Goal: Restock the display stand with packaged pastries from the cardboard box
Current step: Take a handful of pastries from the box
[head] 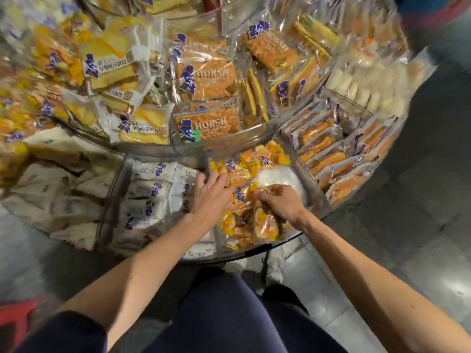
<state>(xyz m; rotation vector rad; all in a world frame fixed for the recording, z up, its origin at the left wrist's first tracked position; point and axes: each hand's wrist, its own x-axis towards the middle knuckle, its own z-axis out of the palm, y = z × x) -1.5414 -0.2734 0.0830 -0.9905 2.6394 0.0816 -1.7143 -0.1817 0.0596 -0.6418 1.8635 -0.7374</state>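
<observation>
Clear plastic walls ring the round, tiered display stand (pixel 244 138), which fills most of what I can see and stands on a grey tiled floor (pixel 420 225). The upper tier is heaped with brown packets marked HORSH (pixel 206 80) and, to their left, yellow sliced-cake packets (pixel 112 64). The lower tier is split into compartments. Long orange packets (pixel 328 149) stand in rows in the right one, and white packets (pixel 150 197) lie stacked in the one left of centre. Between these, the compartment nearest the person holds a loose pile of orange-and-yellow pastry packets (pixel 244 174), with bare plastic showing at its back right.

Both bare forearms reach into that middle compartment. The left hand (pixel 212 193) lies palm down with fingers straight and spread, pressing on the pile near the divider beside the white packets. The right hand (pixel 283 202) has its fingers curled, pinching the top edge of one upright orange packet (pixel 265 225) at the front of the pile, just inside the stand's rim.
</observation>
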